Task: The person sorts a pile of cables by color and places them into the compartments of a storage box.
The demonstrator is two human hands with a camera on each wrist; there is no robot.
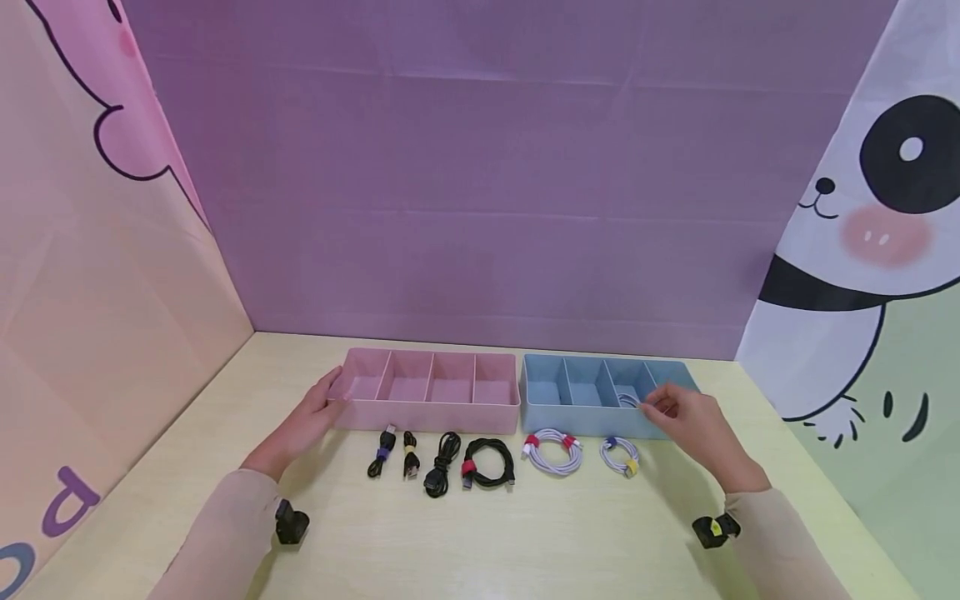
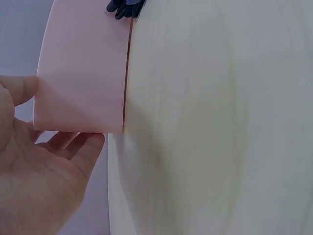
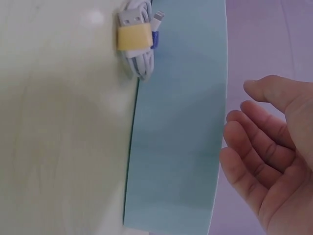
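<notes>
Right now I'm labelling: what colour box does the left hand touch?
The box is pink, clearest in head view.

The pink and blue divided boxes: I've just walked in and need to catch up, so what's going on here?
A person's left hand holds the left end of the pink divided box. Their right hand, seemingly empty, is at the right part of the blue divided box, where a white cable lies in the third compartment from the left. Four bundled black cables and two coiled white cables lie on the table in front.
</notes>
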